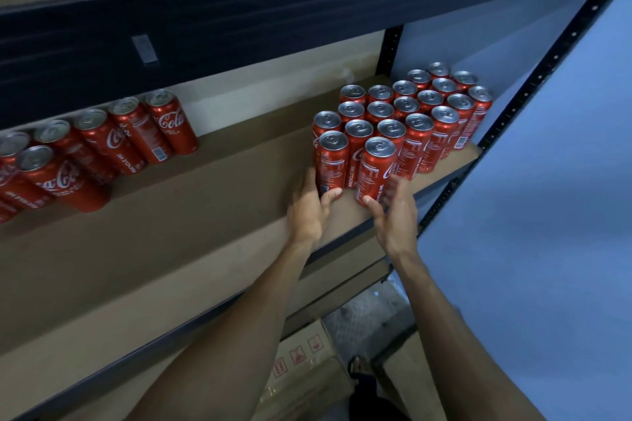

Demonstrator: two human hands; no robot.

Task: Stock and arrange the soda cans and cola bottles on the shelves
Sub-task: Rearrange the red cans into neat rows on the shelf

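Matte board shelf (205,188) — slim (glossy) cans (418,138)

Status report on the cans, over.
Left hand grips front-left can. Right hand grips front-right can. Both upright at the can block front. Nothing in the way.

— What sort of place is this?
— A shop stockroom, I'd say. Dark metal racking (533,80) with bare board shelves (205,202), identical red cola cans (407,113) standing in rows, and a cardboard carton (301,352) printed with handling symbols on the floor (369,314).
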